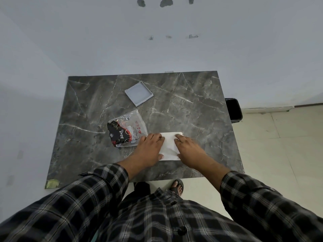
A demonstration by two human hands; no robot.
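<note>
We note the white folded paper [169, 145] lying flat at frame centre on the marble table [192, 110], its long axis running up and down the frame. The left hand [150, 147] and right hand [189, 151] press its side edges, fingers straight and grasping nothing. A plastic packet [127, 130] lies just to its left.

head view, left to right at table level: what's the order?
Green tape patch → Dove packet → white tissue → black bin. Grey tray left out: it overlaps the packet's span.
</note>
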